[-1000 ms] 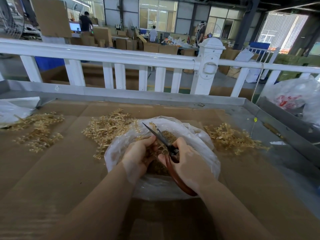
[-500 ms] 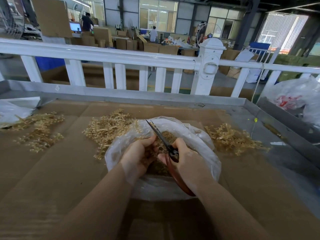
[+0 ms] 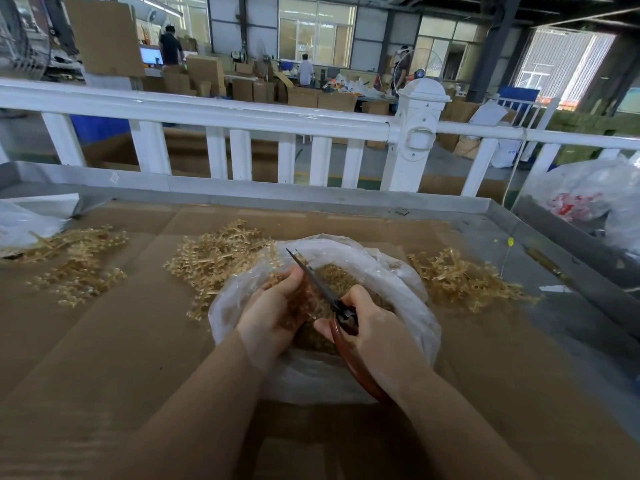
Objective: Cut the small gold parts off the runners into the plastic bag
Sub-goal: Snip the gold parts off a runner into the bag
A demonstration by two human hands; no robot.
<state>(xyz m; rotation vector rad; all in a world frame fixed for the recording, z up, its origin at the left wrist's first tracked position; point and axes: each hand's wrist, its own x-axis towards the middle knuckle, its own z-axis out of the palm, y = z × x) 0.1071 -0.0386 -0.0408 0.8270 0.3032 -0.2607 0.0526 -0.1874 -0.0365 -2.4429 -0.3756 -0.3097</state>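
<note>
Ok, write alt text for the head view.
Over an open plastic bag of gold parts, the left hand holds a gold runner while the right hand grips scissors. Runner piles lie on the cardboard-covered table, with a white railing behind.

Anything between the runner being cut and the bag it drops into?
Nothing visible. The left hand holds the runner directly over the open mouth of the plastic bag, above the loose gold parts already inside. The scissors in the right hand are at the runner, blades over the opening.
</note>
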